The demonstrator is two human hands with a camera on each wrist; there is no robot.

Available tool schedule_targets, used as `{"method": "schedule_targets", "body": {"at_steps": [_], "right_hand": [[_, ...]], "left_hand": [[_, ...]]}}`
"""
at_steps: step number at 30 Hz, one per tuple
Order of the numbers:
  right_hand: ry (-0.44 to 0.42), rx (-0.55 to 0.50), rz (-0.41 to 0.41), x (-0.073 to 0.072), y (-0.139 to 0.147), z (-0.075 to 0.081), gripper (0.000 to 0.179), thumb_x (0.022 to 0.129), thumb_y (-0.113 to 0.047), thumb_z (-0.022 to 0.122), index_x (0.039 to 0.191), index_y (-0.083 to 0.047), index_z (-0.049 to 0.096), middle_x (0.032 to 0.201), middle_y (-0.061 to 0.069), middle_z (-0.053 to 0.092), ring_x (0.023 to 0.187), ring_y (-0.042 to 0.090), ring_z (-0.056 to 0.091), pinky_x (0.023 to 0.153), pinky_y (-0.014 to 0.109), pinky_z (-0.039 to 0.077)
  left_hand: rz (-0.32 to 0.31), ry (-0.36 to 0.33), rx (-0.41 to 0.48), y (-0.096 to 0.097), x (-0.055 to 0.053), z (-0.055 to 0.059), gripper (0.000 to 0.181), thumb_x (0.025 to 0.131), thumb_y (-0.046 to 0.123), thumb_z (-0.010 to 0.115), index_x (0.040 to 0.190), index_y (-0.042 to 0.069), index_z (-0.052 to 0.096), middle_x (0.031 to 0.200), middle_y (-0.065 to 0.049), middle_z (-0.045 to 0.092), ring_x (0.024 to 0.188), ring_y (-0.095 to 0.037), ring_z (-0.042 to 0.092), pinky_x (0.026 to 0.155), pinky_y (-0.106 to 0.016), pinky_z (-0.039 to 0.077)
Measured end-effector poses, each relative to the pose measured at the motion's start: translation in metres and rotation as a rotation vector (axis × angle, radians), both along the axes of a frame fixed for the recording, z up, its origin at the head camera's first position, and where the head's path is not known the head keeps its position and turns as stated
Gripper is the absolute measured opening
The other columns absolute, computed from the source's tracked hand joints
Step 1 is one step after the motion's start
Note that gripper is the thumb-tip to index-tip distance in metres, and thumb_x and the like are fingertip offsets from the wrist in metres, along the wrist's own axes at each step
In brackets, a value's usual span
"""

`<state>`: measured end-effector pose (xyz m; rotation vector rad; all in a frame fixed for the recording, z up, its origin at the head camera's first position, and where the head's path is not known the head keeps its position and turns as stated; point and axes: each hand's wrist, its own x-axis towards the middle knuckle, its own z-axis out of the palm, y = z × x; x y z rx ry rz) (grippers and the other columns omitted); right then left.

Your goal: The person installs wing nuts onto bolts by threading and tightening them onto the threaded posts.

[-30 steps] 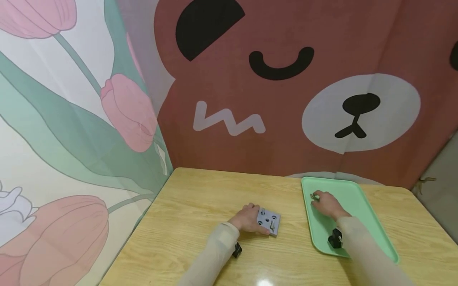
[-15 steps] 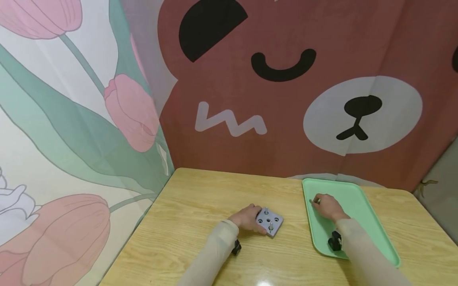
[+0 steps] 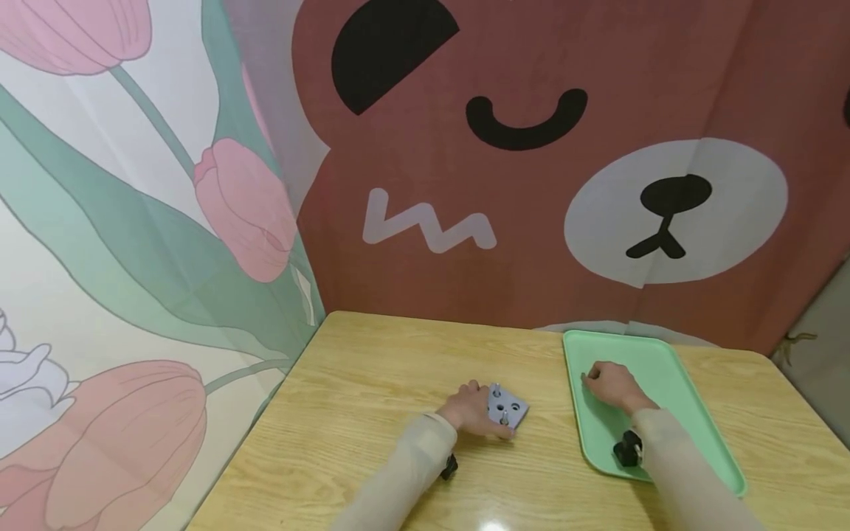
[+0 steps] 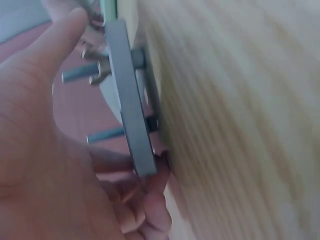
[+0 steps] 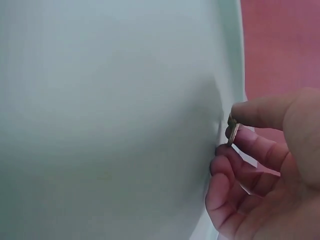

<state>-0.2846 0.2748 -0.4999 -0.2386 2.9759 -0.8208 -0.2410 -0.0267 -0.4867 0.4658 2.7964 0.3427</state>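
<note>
My left hand holds a grey square plate on the table, fingers at its far edge and thumb at its near side. Bolts stand up through the plate, and holes show between them. In the left wrist view one bolt carries a wing nut; the other bolt has a bare thread. Over the left part of the green tray, my right hand pinches a small brass-coloured wing nut between thumb and fingertips, which partly hide it.
The wooden table ends at a bear-printed curtain behind and a tulip-printed curtain on the left. The tray's raised rim lies beside the right hand. Black wrist cameras hang under both sleeves.
The plate has turned a little and shifted slightly right along with my left hand. My right hand stays over the tray; the wing nut, visible earlier in the head view, is now hidden there by the fingers.
</note>
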Motion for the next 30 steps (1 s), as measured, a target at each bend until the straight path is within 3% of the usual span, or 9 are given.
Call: {"method": "schedule_targets", "body": {"at_steps": [5,9,14,20,26,30], "right_hand": [[-0.001,-0.031,0.013,0.003,0.000,0.004,0.018,0.091,-0.018,0.060,0.081,-0.003,0.061,0.071,0.003,0.057,0.060,0.017,0.048,0.058,0.035,0.039],[-0.011,-0.062,0.036,0.005,-0.004,0.006,0.013,0.085,-0.016,0.067,0.079,-0.005,0.063,0.070,0.000,0.059,0.062,0.016,0.050,0.058,0.033,0.040],[-0.023,-0.154,0.045,0.008,-0.008,0.004,0.010,0.082,-0.011,0.068,0.077,-0.007,0.060,0.066,0.001,0.057,0.060,0.017,0.050,0.057,0.033,0.040],[-0.013,-0.219,0.016,0.008,-0.005,-0.002,0.013,0.081,-0.008,0.068,0.074,-0.007,0.057,0.066,0.001,0.057,0.061,0.017,0.048,0.058,0.032,0.038],[-0.036,-0.278,0.019,0.007,-0.001,-0.004,0.011,0.080,-0.007,0.069,0.078,-0.005,0.058,0.071,0.004,0.058,0.063,0.018,0.051,0.058,0.032,0.041],[-0.068,-0.333,0.011,0.008,-0.001,-0.003,0.013,0.081,-0.008,0.070,0.083,-0.003,0.059,0.081,0.006,0.060,0.070,0.018,0.054,0.061,0.032,0.045]], "left_hand": [[0.042,0.079,-0.074,0.010,0.005,-0.003,0.101,0.063,0.077,0.066,0.134,0.009,0.048,0.106,-0.004,0.046,0.086,-0.015,0.041,0.071,-0.030,0.041],[0.049,0.096,-0.081,0.012,0.006,-0.005,0.094,0.063,0.073,0.070,0.130,0.010,0.050,0.101,-0.003,0.044,0.085,-0.016,0.040,0.075,-0.031,0.041],[-0.024,0.066,-0.037,0.008,0.001,-0.010,0.088,0.066,0.065,0.074,0.131,0.011,0.050,0.101,0.000,0.041,0.087,-0.013,0.036,0.075,-0.029,0.038],[-0.125,0.017,0.032,-0.002,-0.004,-0.010,0.092,0.067,0.058,0.078,0.140,0.015,0.044,0.118,0.003,0.046,0.096,-0.011,0.038,0.083,-0.027,0.038],[-0.157,-0.005,0.069,-0.009,-0.007,-0.006,0.089,0.068,0.052,0.081,0.141,0.019,0.043,0.124,0.006,0.047,0.102,-0.010,0.040,0.088,-0.028,0.038],[-0.151,0.013,0.047,-0.012,-0.006,-0.006,0.092,0.067,0.056,0.079,0.142,0.017,0.042,0.128,0.004,0.046,0.104,-0.011,0.041,0.090,-0.029,0.038]]}}
